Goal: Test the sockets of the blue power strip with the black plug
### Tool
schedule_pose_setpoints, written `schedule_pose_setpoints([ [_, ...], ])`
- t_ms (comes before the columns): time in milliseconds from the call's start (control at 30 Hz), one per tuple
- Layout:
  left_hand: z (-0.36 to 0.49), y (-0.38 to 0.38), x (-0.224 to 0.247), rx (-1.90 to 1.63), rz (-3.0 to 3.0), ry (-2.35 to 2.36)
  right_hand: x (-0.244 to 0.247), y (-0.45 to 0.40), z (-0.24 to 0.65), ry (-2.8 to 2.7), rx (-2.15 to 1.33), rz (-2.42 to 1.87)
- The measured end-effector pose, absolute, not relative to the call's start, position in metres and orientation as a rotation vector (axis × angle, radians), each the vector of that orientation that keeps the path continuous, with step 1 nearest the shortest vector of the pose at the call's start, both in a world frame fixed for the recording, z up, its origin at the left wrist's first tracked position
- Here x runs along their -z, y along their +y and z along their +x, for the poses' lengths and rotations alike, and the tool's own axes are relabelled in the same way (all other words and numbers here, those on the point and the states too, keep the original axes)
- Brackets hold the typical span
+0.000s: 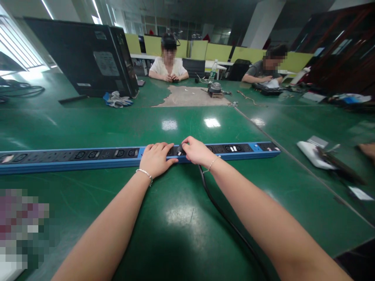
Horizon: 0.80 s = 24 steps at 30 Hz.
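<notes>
A long blue power strip (73,166) with black socket panels lies across the green table. My left hand (156,159) grips it near its middle, fingers over the top and the thumb along the near side. Just to the right, my right hand (197,150) pinches a black power plug (180,150) at the strip's sockets. The plug's lower end is hidden, so I cannot tell how deep it sits in the socket. A black cable (218,205) runs from under my right hand toward the table's near edge.
A black computer case (79,58) stands at the back left, with work gloves (117,99) beside it. Two people sit across the table. A bottle (213,71) stands at the back. On the right lie a white object (312,154) and dark parts.
</notes>
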State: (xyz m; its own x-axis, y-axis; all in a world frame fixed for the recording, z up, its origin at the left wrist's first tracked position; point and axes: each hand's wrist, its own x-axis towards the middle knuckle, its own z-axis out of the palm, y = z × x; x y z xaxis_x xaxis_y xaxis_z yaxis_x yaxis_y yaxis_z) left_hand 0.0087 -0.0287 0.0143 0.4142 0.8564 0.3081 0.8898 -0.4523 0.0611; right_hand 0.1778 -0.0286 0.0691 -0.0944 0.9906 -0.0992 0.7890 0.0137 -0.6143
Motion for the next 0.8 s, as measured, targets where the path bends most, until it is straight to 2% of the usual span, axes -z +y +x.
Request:
schedule_pose_setpoints([
  [367,0.010,-0.028,-0.017,0.464,-2.563,-1.600,-0.085,-0.004,0.153,-2.437,-0.349,-2.096],
  [800,0.010,-0.029,-0.018,0.460,-2.570,-1.606,-0.096,0.003,0.151,-2.782,-0.349,-1.929],
])
